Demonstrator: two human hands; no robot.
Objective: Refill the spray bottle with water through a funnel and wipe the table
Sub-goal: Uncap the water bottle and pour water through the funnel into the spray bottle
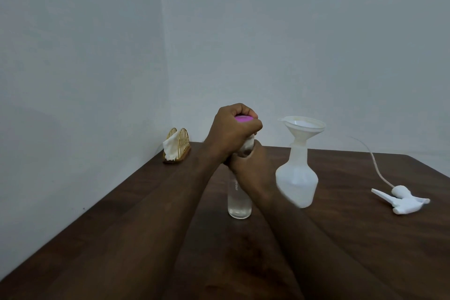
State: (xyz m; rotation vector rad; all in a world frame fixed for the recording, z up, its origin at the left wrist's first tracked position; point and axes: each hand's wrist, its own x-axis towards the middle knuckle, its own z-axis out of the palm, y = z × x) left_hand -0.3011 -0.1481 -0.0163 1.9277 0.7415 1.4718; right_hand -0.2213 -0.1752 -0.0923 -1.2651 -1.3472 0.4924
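Note:
A clear water bottle (239, 204) with a pink cap (243, 118) stands upright on the dark wooden table (121, 238). My left hand (233, 129) is closed over the pink cap from above. My right hand (250, 165) grips the bottle's upper body just below. To the right stands the white spray bottle (297, 178) with a white funnel (303, 126) seated in its neck. The spray bottle's trigger head (401, 200), with its long thin tube, lies on the table at the far right.
A gold wire napkin holder (177, 145) with white napkins sits at the table's back left corner against the wall. The table meets grey walls at the left and back.

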